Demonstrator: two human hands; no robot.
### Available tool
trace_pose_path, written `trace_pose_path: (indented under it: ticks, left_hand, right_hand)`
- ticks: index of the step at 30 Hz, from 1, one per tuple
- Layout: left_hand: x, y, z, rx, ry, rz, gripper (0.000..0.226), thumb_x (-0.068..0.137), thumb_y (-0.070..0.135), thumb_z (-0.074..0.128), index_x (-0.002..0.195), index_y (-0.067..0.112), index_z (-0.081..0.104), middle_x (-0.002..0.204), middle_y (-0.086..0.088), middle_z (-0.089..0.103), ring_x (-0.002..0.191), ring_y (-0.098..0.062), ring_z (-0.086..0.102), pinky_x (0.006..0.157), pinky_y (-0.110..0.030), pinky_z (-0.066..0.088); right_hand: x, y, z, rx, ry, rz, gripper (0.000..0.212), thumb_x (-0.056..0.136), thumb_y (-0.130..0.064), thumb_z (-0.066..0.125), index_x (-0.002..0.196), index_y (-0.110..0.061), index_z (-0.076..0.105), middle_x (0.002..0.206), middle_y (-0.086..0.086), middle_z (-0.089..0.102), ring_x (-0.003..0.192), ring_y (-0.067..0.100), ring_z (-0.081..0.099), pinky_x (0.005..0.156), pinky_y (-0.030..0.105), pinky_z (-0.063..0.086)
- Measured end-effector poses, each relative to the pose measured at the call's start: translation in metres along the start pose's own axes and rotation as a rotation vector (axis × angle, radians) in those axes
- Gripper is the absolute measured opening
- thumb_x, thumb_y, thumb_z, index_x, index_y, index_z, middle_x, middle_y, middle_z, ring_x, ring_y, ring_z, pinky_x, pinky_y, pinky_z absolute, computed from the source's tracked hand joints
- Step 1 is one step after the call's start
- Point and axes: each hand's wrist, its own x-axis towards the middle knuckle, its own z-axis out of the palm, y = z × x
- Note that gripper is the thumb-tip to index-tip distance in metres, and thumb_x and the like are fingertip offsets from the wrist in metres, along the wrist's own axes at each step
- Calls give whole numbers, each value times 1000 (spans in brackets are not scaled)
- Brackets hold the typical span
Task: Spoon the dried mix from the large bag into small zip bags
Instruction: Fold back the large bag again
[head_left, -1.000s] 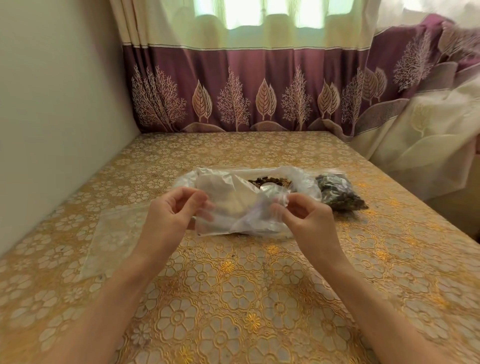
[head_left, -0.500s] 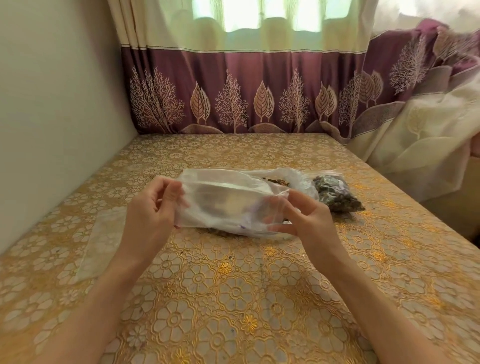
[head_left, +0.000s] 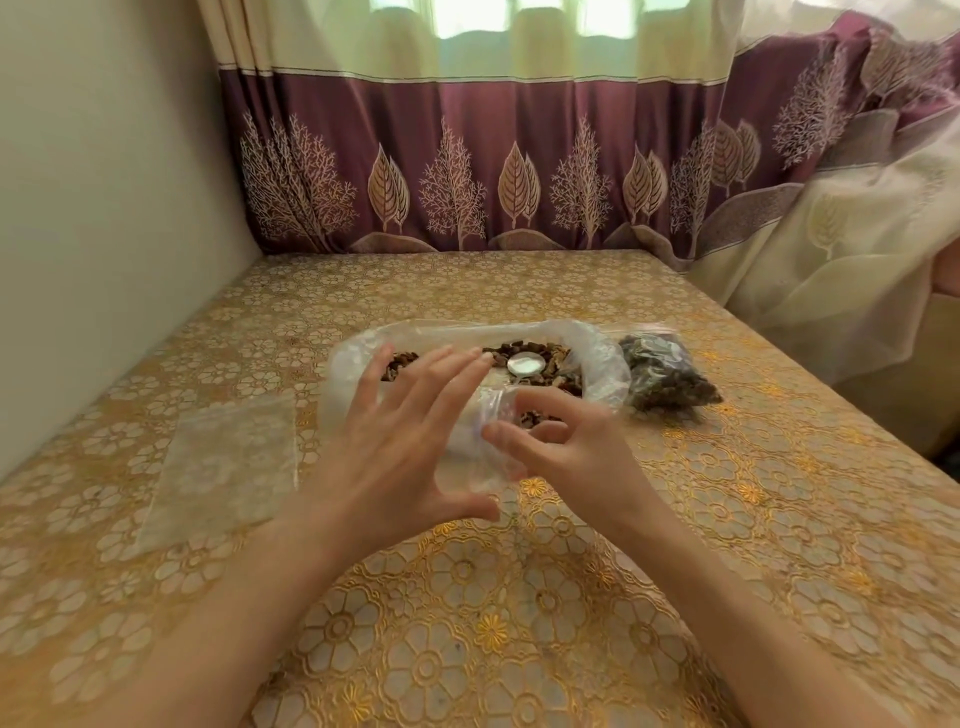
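Dried mix (head_left: 550, 364) lies in the large bag (head_left: 602, 374), which sits open near the middle of the table (head_left: 779, 519) with a white round scoop (head_left: 525, 362) resting on the heap; in the head view, the only one, the small zip bag (head_left: 483, 441) that both hands stretched between them half a second ago now droops in front of the large bag; the left hand (head_left: 400, 447) has let go and hangs over it with fingers spread straight, holding nothing; the right hand (head_left: 561, 441) is motion-blurred, its thumb and forefinger curled as if pinching the bag's mouth, though I cannot tell for sure; a filled bag (head_left: 665, 379) lies toward the right edge and an empty zip bag (head_left: 223, 462) toward the left edge; likely the mouth is now open and the freed hand is headed for the scoop.
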Motion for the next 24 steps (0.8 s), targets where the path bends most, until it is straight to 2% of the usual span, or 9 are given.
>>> trace_pose_path:
  ticks: [3,6,10,12,14,16,19,21,24]
  left_hand:
    - [-2,-5,1,-42,16,-33,104,60,68,65,140,7,37,137,-7,47,127,-25,44,109,-59,24]
    - [-5,-8,2,-57,80,-21,87,67,64,60,131,6,48,125,-8,56,117,-24,52,106,-56,32]
    - [-5,-8,4,-113,104,-24,75,74,63,48,124,8,53,117,-6,61,108,-18,53,99,-44,40]
    - [-6,-9,5,-151,106,-57,70,75,62,47,122,11,55,115,-3,61,105,-15,53,97,-34,38]
    - [-7,-11,6,-201,123,-106,66,76,62,48,120,13,56,112,1,61,100,-8,50,88,-29,37]
    - [-8,-14,6,-283,178,-166,64,76,61,50,118,13,55,109,7,56,95,4,40,81,-28,37]
    - [-9,-17,2,-448,257,-303,62,72,59,61,121,24,45,106,20,48,87,9,42,81,-31,42]
    - [-11,-19,0,-498,307,-380,63,68,57,60,121,28,40,103,28,42,89,8,45,81,-34,45]
    - [-12,-21,-2,-540,334,-468,66,69,59,62,123,29,40,102,26,46,91,6,48,85,-41,47]
  right_hand:
    - [-1,0,1,-22,-4,-11,43,75,-37,71,111,-13,67,96,-1,69,70,16,69,65,38,60]
    - [-1,1,1,-30,-17,-3,53,74,-37,72,122,-17,62,104,1,69,70,16,70,64,37,60]
    - [1,4,2,-40,5,-32,38,82,-16,72,120,-15,63,101,4,69,68,17,70,61,32,59]
    - [2,5,2,68,78,-27,22,86,-8,65,108,-14,67,89,5,71,65,17,69,57,30,58]
    - [4,8,0,112,199,-14,15,90,-5,60,97,-16,68,77,2,70,62,12,66,54,25,54]
    - [7,13,-4,-121,257,-64,16,91,-6,59,98,-16,69,77,-7,66,64,5,60,57,19,49]
    - [9,20,-2,-549,124,-166,28,89,-13,62,117,-16,66,88,-9,56,76,6,49,70,20,42]
    - [10,23,4,-675,28,-222,38,88,-19,65,125,-17,60,93,-6,53,87,11,46,77,25,40]
    - [12,24,12,-822,-26,-308,42,85,-26,67,125,-18,60,101,1,60,94,19,50,82,33,38]
